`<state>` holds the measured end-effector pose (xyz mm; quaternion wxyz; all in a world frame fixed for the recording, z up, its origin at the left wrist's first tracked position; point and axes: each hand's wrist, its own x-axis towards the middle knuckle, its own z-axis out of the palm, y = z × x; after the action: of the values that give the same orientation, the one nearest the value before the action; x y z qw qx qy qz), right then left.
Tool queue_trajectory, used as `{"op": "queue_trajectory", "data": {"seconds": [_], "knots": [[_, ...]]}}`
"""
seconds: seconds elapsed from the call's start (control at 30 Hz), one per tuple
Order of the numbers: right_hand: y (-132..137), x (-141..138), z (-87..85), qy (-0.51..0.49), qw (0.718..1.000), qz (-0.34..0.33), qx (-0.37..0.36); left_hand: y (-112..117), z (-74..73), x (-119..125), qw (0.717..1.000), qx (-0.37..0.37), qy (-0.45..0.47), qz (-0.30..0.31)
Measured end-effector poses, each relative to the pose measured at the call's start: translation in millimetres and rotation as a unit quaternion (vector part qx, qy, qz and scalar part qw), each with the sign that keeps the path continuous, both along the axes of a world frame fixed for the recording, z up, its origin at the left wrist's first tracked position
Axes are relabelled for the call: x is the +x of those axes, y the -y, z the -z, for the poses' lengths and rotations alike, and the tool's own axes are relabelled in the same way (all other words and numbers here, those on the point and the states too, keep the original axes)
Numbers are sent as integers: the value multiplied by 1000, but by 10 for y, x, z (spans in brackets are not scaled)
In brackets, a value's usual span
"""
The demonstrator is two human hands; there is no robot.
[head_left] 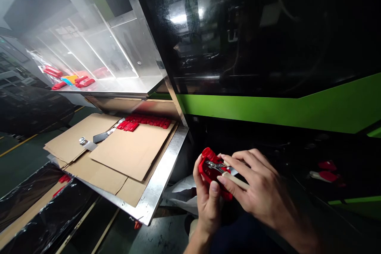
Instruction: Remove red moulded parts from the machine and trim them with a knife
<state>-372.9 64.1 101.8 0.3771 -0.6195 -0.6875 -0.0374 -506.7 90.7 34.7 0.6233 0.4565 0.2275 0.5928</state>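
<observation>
My left hand is closed around a red plastic part, held up in front of my lap. In my right hand is a pair of cutting pliers with pale handles, its fingers wrapped along them. The metal jaws of the pliers lie against the inside of the red part. Whether the jaws bite on anything is too small to tell.
Left of my hands, a metal table carries cardboard sheets and rows of red parts. A metal shelf above holds more red pieces. The black and green machine rises ahead. Black plastic-lined boxes stand at lower left.
</observation>
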Motion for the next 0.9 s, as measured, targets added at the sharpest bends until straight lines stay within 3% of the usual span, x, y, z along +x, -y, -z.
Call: {"op": "queue_trajectory", "data": {"seconds": [0.17,0.43,0.7,0.9], "knots": [[44,-85,-5,-15,1000,4,25,-9,26,54,998,59,20,-1],[15,-48,1,-26,999,-12,32,-30,54,54,999,32,4,-10],[-62,99,91,-50,997,-60,5,15,-95,48,995,-78,53,-31],[-179,217,140,-147,988,-37,3,-9,-249,-10,963,-217,138,78]]}}
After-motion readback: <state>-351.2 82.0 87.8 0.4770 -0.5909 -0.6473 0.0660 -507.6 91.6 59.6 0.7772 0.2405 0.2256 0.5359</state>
